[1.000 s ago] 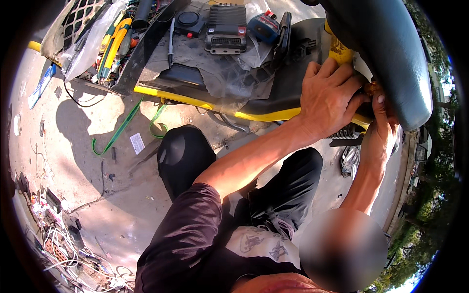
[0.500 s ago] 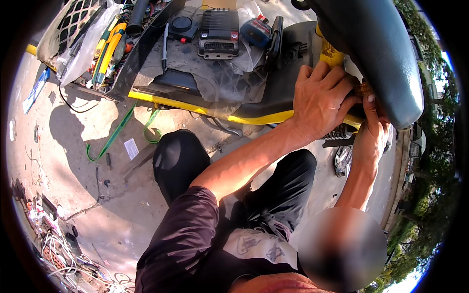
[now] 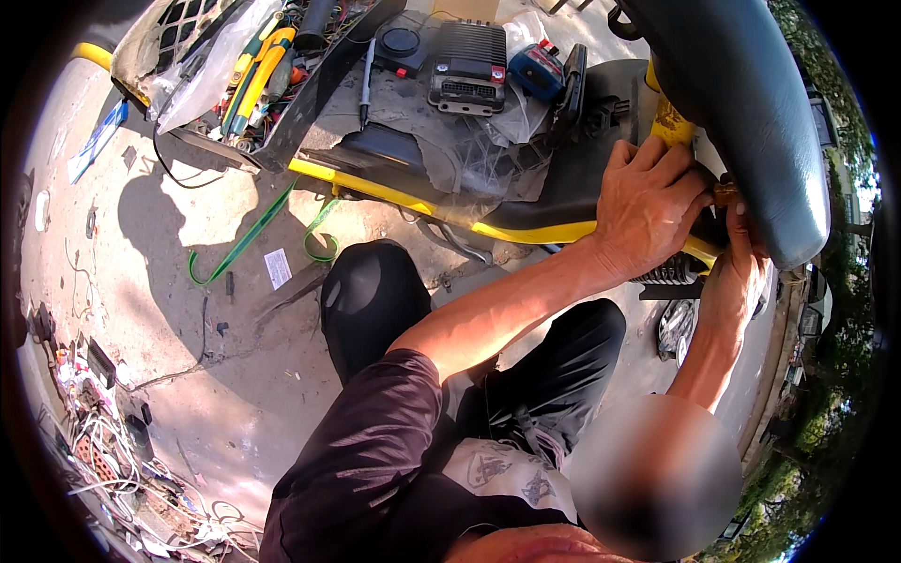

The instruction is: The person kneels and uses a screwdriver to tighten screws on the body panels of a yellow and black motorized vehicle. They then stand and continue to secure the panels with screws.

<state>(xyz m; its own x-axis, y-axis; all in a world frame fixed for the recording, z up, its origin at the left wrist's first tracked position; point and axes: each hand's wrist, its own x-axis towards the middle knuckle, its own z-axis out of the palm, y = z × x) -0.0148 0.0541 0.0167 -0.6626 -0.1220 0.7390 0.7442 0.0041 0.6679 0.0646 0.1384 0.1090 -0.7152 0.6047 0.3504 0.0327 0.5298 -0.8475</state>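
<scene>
My left hand [image 3: 649, 208], fingers curled and pinched, is at a yellow metal post [image 3: 672, 122] beneath the black padded seat [image 3: 762, 113] of a small yellow-and-black vehicle. My right hand [image 3: 738, 265] reaches up beside it, thumb raised against a small rusty orange-brown fitting [image 3: 725, 192]; its other fingers are mostly behind the seat and the thumb. Both hands meet in shadow there, so whatever they grip is hidden. A coil spring [image 3: 668, 276] shows just below my left wrist.
The footboard [image 3: 582, 174] carries a black finned box [image 3: 466, 70], a speaker-like unit [image 3: 402, 45], a blue device [image 3: 535, 75], a pen and plastic sheets. An open tool compartment [image 3: 258, 80] sits left. A green strap [image 3: 239, 239] and a tangled wire heap [image 3: 113, 450] lie on the ground.
The whole view has shifted a little as my head moved. My hands remain at the same spot under the seat, with only slight movement of the fingers.
</scene>
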